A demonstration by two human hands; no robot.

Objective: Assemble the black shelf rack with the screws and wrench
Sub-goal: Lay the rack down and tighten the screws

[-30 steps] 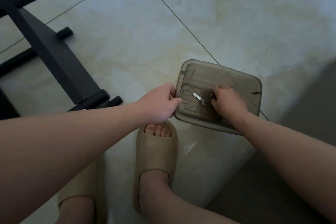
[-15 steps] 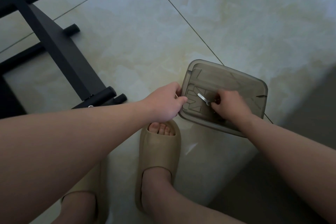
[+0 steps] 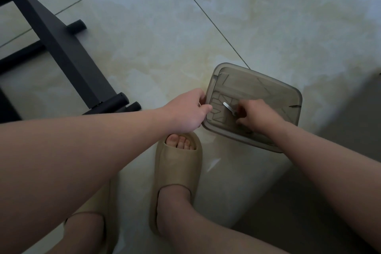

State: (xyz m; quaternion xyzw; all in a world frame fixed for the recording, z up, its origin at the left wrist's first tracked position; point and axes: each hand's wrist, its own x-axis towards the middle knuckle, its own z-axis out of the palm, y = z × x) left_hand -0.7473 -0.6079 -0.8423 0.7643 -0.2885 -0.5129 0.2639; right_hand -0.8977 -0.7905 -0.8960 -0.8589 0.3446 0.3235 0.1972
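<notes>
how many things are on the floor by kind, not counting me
black shelf rack: 1
smoky plastic container: 1
metal wrench, inside the container: 1
beige slippers: 2
total: 5

Open tile floor (image 3: 268,16) beyond my container (image 3: 288,97), free passage. Black rack frame (image 3: 61,47) blocks floor's far-left corner; my slippered foot (image 3: 177,171) just beside container's near edge.

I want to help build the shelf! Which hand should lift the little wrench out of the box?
Probably the right hand. It is already inside the box, with its fingers at the wrench. The left hand grips the box's rim, holding it steady, so it is best left there.
</notes>
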